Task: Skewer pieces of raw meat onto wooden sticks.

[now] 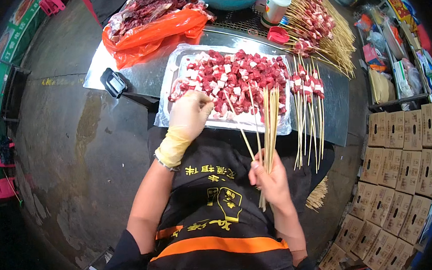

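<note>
Diced red meat and white fat (230,76) fill a plastic-lined metal tray (286,127) in front of me. My left hand (191,114), in a pale translucent glove, is over the tray's near left corner, fingers curled at the meat; whether it pinches a piece is hidden. My bare right hand (268,172) holds a bundle of bamboo skewers (272,119) upright, right of centre, before my apron. One skewer (243,134) leans apart from the bundle to the left, its tip over the meat. Several loaded meat skewers (307,86) lie right of the tray.
An orange plastic bag (155,35) with large meat pieces, a blue basin (228,0) of diced meat, a white-lidded jar (277,4) and a red lid (278,35) stand behind the tray. Piled skewers (315,24) lie at back right. A black container (113,83) sits left.
</note>
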